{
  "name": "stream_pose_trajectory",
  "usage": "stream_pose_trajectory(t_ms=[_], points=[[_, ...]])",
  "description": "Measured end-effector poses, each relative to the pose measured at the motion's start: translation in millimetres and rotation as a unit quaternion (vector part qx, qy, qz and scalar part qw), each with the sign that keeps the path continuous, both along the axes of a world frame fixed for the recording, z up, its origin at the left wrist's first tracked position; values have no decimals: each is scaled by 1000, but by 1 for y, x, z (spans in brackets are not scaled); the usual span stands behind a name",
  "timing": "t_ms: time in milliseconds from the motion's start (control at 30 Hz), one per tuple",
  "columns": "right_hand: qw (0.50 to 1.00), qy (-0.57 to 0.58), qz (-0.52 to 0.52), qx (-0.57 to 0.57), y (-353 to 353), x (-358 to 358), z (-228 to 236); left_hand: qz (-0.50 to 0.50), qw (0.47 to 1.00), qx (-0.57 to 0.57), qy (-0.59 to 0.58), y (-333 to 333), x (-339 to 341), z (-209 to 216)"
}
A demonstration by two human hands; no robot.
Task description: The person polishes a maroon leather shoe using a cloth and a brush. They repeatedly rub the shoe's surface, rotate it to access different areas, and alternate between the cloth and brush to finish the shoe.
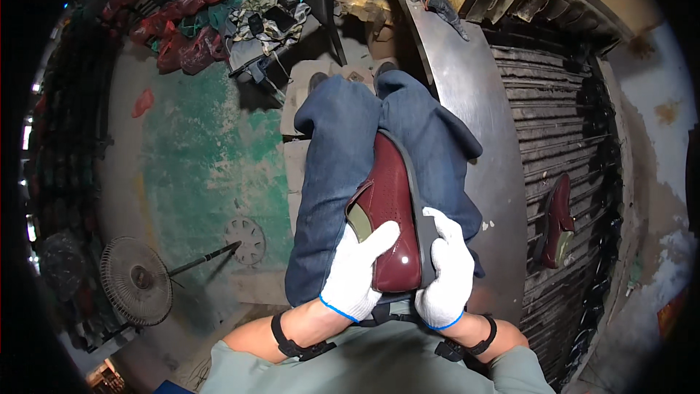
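Observation:
A dark red shoe (pixel 392 197) with a dark grey sole and a greenish lining rests on its side over my lap, toe pointing away from me. White gloves with blue cuffs cover both hands. My left hand (pixel 357 266) grips the shoe near the heel, its thumb lying across the upper and its other fingers hidden at the opening. On the sole side, my right hand (pixel 446 270) holds the heel end with curled fingers against the grey sole. A matching dark red shoe (pixel 558 222) lies on the slatted rack to the right.
A metal bench (pixel 490 117) runs along my right side, with a dark glove (pixel 443 11) at its far end. Beyond it is the slatted rack (pixel 536 95). A standing fan (pixel 137 277) is at the left. Red plastic bags (pixel 193 47) and clothes (pixel 270 22) lie at the far left.

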State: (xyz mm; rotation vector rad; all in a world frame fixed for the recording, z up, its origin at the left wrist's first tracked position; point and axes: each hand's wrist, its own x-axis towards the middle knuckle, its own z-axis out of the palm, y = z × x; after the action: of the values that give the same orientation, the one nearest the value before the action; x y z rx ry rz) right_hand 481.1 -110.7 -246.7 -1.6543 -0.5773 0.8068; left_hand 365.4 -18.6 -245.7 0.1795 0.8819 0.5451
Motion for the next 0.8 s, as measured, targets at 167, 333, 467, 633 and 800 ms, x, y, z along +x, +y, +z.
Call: stream_pose_trajectory(t_ms=[167, 333, 467, 633, 800], points=[[990, -111, 81, 28, 9, 6, -6, -8, 999, 42, 31, 5, -2, -2], [978, -94, 185, 14, 17, 35, -4, -43, 999, -5, -2, 22, -24, -7], [974, 222, 36, 0, 46, 40, -46, -102, 991, 88, 24, 17, -43, -26], [991, 126, 28, -35, 77, 48, -50, -159, 972, 160, 61, 20, -51, -31], [954, -264, 139, -12, 90, 55, -77, -172, 957, 214, 98, 16, -51, -43]])
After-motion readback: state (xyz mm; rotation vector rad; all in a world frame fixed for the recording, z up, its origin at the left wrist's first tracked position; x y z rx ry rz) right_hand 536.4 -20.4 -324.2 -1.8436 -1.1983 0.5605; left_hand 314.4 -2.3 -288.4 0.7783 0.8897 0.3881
